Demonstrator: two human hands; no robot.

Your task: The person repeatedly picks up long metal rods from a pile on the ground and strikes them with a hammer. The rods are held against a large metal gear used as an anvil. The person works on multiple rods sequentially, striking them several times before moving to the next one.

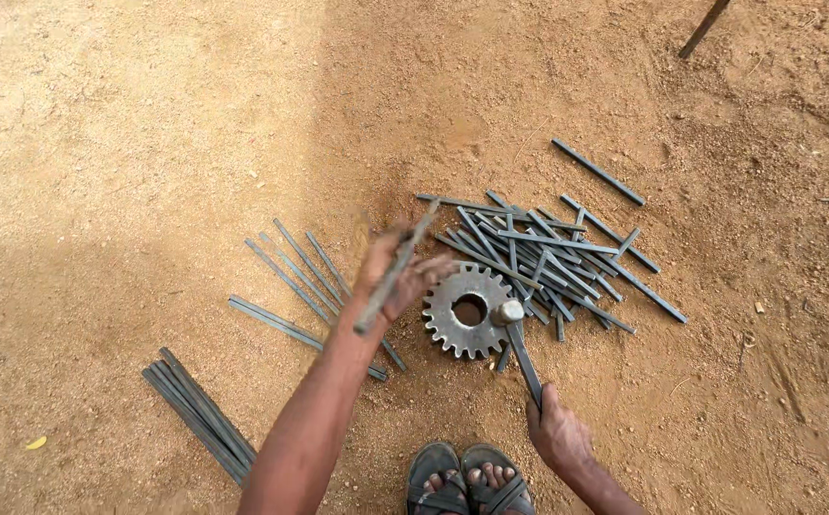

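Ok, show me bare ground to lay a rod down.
Bare sand lies left of the loose rods and above the bundle, also right of the hammer. Crowded: the rod pile beside the gear.

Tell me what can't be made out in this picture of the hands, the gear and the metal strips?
- Left hand: blurred, so its grip on the strip is unclear.
- Gear: the hammer head covers part of its right rim.
- Pile of strips: they overlap, so a count is impossible.
- Dark rod: cut off by the top edge.
- Sandalled feet: cut off by the bottom edge.
- Right hand: closed round the hammer handle, hiding its end.
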